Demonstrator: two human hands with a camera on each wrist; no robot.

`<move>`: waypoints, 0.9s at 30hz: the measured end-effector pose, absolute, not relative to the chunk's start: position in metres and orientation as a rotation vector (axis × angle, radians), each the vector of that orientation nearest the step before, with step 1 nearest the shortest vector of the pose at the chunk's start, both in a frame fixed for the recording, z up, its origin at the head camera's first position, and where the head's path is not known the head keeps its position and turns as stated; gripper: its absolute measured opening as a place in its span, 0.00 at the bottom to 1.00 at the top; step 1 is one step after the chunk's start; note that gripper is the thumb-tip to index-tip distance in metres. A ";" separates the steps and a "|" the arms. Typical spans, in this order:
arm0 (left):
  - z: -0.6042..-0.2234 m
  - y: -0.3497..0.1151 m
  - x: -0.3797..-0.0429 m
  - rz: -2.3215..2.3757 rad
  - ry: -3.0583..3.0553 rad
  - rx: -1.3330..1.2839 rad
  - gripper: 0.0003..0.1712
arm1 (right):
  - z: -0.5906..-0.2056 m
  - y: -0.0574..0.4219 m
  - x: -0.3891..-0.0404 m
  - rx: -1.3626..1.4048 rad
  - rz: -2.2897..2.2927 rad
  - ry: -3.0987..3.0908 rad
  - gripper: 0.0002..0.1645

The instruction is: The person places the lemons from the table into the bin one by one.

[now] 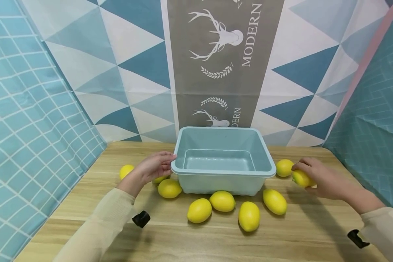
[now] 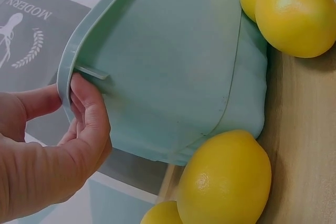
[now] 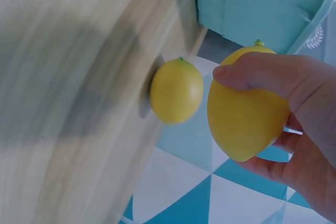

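A pale blue-green plastic basin (image 1: 222, 183) stands at the back middle of the table, with nothing inside it. My left hand (image 1: 154, 167) pinches its left rim; in the left wrist view the thumb is on one side of the rim (image 2: 65, 72) and the curled fingers on the other. To the right of the basin, my right hand (image 1: 325, 180) grips a lemon (image 3: 249, 111) between thumb and fingers, held above the table. Another lemon (image 1: 284, 168) lies between that hand and the basin.
Several lemons lie on the wooden table (image 1: 170, 240) before the basin, among them a lemon (image 1: 249, 216) at the front and a lemon (image 1: 275, 202) at its right corner. More sit by the left forearm, such as a lemon (image 1: 126, 171). Patterned cloth (image 1: 134, 72) hangs behind.
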State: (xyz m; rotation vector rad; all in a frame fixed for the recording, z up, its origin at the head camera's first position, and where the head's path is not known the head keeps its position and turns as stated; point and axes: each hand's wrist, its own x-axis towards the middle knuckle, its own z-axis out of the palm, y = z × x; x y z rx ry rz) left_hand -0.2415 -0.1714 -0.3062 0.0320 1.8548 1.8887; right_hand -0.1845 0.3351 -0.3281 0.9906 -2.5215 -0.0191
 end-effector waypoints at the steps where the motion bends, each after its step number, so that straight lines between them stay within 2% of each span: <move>1: -0.306 -0.171 -0.242 1.884 1.859 0.033 0.15 | -0.326 0.335 -0.184 0.987 -0.027 -2.525 0.45; 8: -0.307 -0.171 -0.243 1.882 1.871 0.031 0.13 | -0.314 0.334 -0.184 0.966 -0.037 -2.550 0.46; 15: -0.309 -0.171 -0.242 1.852 1.907 0.052 0.20 | -0.308 0.331 -0.186 0.969 -0.043 -2.544 0.46; 20: -0.309 -0.171 -0.241 1.862 1.895 0.048 0.16 | -0.304 0.329 -0.186 0.960 -0.040 -2.545 0.46; 27: -0.310 -0.171 -0.243 1.864 1.892 0.050 0.24 | -0.295 0.324 -0.191 1.002 -0.044 -2.487 0.45</move>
